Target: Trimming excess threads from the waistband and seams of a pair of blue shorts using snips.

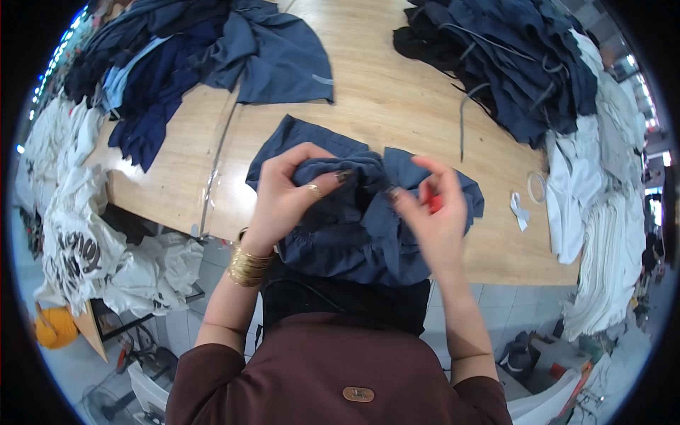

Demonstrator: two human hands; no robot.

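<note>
A slate-blue garment [333, 244], bunched up, lies at the table's near edge in front of me. My left hand [287, 195] is closed on its gathered upper edge, thumb on top and fingers tucked behind the cloth. My right hand [443, 219] is at the garment's right side, its thumb tip by the opening in the cloth and the index finger lifted. A small red object [433, 203] sits in the curled fingers of that hand; its kind is mostly hidden. Between the hands the folds part around a dark gap.
Slate and navy garments [283, 57] are heaped at the far left, and dark garments with grey drawcords [517, 71] at the far right. White cloth stacks [602, 255] flank the right side. A white scrap [519, 211] lies beside a ring-shaped band [537, 188]. Printed white cloth [85, 248] hangs at left.
</note>
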